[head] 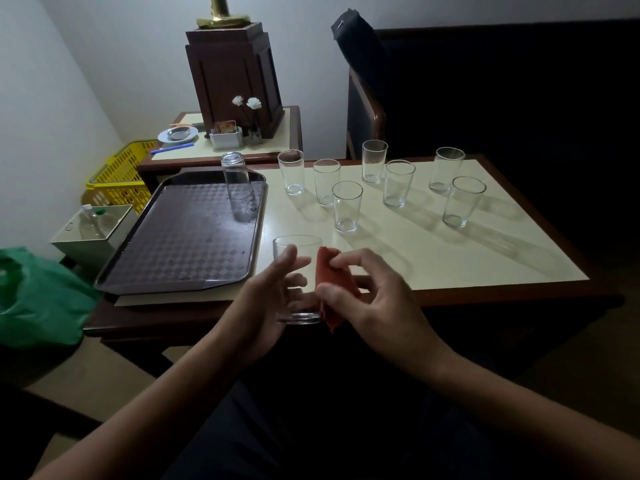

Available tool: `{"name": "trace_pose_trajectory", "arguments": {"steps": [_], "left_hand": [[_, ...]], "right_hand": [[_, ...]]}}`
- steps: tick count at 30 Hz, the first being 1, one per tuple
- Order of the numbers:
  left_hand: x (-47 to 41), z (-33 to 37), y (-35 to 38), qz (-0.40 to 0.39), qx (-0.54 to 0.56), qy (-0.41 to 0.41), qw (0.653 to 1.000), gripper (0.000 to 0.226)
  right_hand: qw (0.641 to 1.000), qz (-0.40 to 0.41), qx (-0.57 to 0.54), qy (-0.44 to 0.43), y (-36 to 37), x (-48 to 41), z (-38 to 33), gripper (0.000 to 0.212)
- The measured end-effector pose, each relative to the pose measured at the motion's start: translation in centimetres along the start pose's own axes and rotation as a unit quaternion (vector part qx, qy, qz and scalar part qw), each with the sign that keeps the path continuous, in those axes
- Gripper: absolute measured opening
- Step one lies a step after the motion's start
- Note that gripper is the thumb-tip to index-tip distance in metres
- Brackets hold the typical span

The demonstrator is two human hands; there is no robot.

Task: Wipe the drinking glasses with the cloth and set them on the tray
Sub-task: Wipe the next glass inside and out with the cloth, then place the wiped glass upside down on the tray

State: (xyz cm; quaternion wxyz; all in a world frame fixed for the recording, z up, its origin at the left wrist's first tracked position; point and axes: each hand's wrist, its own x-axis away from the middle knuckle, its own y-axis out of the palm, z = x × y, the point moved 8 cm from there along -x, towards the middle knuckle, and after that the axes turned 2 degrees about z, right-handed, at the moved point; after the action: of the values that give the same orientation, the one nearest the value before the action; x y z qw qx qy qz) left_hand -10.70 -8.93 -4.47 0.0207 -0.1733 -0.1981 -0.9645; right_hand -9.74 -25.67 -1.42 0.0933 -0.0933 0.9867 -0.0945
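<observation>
Worktop [433,251]: cream rectangular top, dark wood edging, long shadows across it.

Behind it I see a smaller side table [284,133] with the same cream top. On that table:
- a tall dark wooden lamp pedestal [235,81] carrying a brass column [221,12]
- two white flowers [246,102] against its front
- a white rectangular card holder [225,137] beside them
- a pale round saucer [177,135] at the left end
- a thin blue stick [172,149] lying just in front of the saucer

Left of the worktop, low down, I note:
- a yellow slotted plastic basket [119,178]
- a square metal bin [91,244] with a clear plastic bottle [91,220] in it
- a green plastic bag [38,299] nearest me

Far right, a dark upholstered chair with a wooden arm [367,109], mostly in shadow.
</observation>
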Motion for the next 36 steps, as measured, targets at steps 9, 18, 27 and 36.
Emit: {"name": "trace_pose_trajectory", "arguments": {"steps": [9,18,27,36], "left_hand": [[-0.5,0.5,-0.7,0.023,0.013,0.012,1.000,0.073],[-0.8,0.4,-0.4,0.050,0.015,0.006,0.999,0.072],[0.5,-2.4,1.5,-0.141,-0.016,-0.118,0.983,0.055],[-1.8,3.2,-4.4,0.043,-0.151,-0.034,0.987,0.075]], "right_hand": [[0.992,0.011,0.043,-0.117,0.1,1.6,-2.3,0.029],[0.993,0.016,-0.001,-0.115,-1.2,0.7,-3.1,0.025],[0.995,0.051,0.022,-0.082,-2.7,-1.1,-2.5,0.026],[0.995,0.093,-0.030,0.037,-4.7,-5.3,2.3,0.031]]}}
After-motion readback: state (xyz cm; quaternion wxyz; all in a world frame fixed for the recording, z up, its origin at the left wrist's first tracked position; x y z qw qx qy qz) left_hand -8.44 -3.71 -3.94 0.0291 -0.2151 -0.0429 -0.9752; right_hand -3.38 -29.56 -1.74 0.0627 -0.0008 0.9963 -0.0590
